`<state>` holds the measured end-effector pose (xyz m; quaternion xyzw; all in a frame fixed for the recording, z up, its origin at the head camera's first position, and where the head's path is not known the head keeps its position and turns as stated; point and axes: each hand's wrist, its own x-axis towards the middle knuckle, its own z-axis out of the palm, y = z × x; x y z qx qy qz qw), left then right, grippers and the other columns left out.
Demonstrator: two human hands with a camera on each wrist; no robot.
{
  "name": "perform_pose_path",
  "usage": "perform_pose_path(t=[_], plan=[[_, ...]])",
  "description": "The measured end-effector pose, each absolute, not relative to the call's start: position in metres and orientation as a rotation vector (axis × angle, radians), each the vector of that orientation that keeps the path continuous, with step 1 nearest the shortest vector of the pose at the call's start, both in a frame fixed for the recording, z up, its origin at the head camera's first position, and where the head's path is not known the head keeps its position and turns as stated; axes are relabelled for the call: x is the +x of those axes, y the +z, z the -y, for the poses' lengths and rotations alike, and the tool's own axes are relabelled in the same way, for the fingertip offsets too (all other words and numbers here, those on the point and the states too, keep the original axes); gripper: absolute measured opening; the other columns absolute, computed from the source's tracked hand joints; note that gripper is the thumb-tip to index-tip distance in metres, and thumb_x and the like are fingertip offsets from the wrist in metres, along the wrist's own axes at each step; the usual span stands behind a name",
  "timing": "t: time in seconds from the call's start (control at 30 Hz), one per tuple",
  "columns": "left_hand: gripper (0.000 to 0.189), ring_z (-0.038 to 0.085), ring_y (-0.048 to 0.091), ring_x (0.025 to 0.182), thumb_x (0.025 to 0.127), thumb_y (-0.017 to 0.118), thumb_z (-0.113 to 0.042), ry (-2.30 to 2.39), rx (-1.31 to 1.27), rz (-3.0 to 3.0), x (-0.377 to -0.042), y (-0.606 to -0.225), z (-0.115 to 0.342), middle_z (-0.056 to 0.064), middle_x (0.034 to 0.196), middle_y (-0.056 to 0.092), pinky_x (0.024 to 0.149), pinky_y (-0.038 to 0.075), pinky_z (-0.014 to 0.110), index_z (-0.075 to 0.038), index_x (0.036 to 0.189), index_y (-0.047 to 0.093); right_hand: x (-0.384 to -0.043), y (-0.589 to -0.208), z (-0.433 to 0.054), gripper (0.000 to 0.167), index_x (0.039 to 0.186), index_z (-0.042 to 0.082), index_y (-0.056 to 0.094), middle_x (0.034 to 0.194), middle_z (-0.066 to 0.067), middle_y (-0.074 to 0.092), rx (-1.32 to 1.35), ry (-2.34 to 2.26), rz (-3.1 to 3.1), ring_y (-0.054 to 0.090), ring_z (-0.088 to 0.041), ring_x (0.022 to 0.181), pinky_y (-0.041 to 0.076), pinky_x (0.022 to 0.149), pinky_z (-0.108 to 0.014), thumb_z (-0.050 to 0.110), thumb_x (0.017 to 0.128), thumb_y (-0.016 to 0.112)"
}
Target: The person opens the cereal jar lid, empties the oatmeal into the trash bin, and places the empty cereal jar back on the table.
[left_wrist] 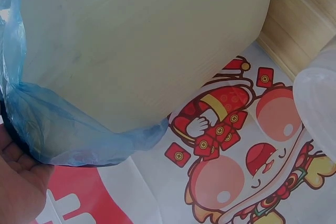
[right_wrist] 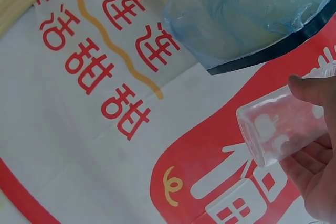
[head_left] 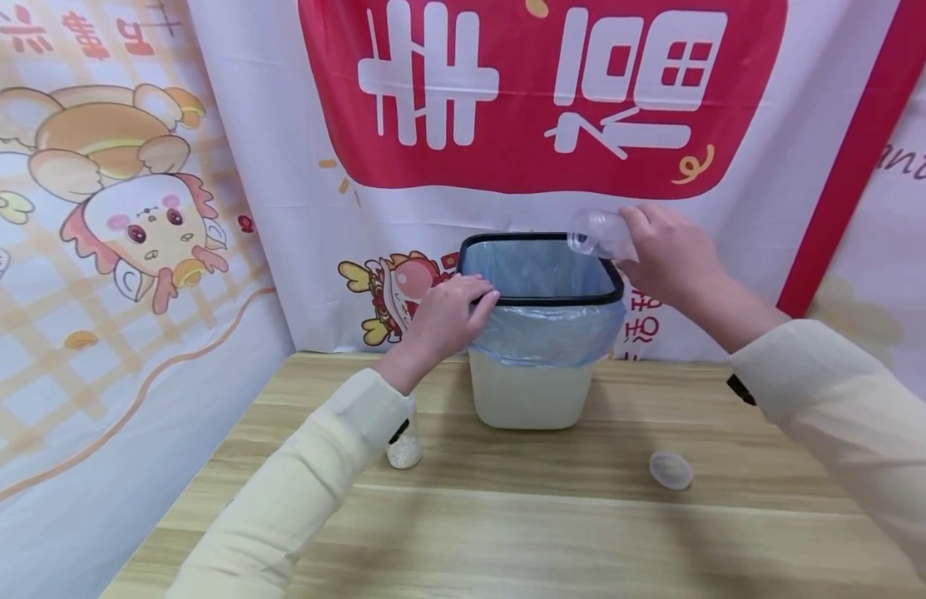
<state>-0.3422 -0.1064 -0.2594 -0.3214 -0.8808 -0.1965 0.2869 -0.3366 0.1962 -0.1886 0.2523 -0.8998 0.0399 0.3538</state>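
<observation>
A pale trash bin with a black rim and a blue liner bag stands on the table against the cloth backdrop. My left hand grips its rim at the left; the left wrist view shows the fingers at that edge. Over the bin's right rear corner, my right hand holds a clear plastic bottle tilted on its side, its ridged end pointing toward the bin. The bottle looks see-through in the right wrist view. The bin's bottom inside is hidden.
A small clear container with white grains stands by my left sleeve, partly covered by it. On the right of the wood-grain table lies a round translucent lid. Printed cloth hangs behind and at the left.
</observation>
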Motion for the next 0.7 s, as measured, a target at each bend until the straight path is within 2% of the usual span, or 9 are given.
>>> perform_pose_path(t=[0.2, 0.5, 0.7], plan=[[0.031, 0.021, 0.055, 0.122, 0.1, 0.054, -0.027, -0.529, -0.858, 2.359, -0.342, -0.259, 0.108, 0.007, 0.121, 0.067, 0.109, 0.035, 0.037, -0.009, 0.12, 0.069, -0.331, -0.193, -0.204, 0.081, 0.134, 0.0, 0.047, 0.121, -0.024, 0.057, 0.575, 0.224, 2.365, 0.059, -0.044, 0.102, 0.052, 0.08, -0.061, 0.015, 0.067, 0.089], [0.031, 0.022, 0.056, 0.121, 0.1, 0.053, -0.027, -0.524, -0.862, 2.357, -0.343, -0.258, 0.106, 0.008, 0.12, 0.067, 0.109, 0.036, 0.037, -0.007, 0.119, 0.069, -0.326, -0.208, -0.219, 0.07, 0.13, -0.001, 0.048, 0.113, -0.022, 0.056, 0.489, 0.426, 2.415, 0.058, -0.04, 0.095, 0.054, 0.075, -0.059, 0.015, 0.073, 0.085], [0.031, 0.021, 0.056, 0.122, 0.1, 0.054, -0.027, -0.522, -0.854, 2.363, -0.343, -0.259, 0.106, 0.008, 0.119, 0.067, 0.107, 0.037, 0.037, -0.008, 0.119, 0.07, -0.325, -0.223, -0.227, 0.067, 0.129, 0.001, 0.049, 0.116, -0.02, 0.056, 0.452, 0.547, 2.464, 0.057, -0.039, 0.098, 0.054, 0.075, -0.059, 0.017, 0.074, 0.084]])
